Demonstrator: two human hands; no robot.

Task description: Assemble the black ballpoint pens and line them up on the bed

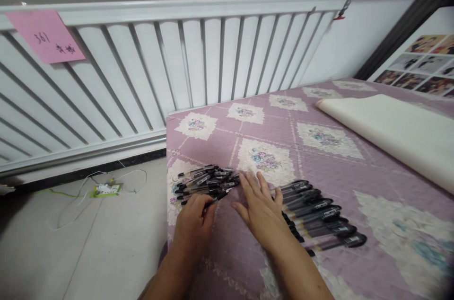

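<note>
A pile of several black pens (205, 180) lies near the left edge of a purple flowered bedspread (269, 129). My left hand (194, 219) is closed on one black pen at the near edge of that pile. My right hand (258, 205) lies flat with fingers stretched out, touching the bedspread between the two groups. To its right, a second row of black pens (319, 217) lies side by side, partly hidden under my right wrist.
A white radiator (149, 77) with a pink note (46, 35) stands behind the bed. A cream rolled sheet (393, 134) lies at the right. A green power strip (105, 189) with white cables sits on the floor left of the bed.
</note>
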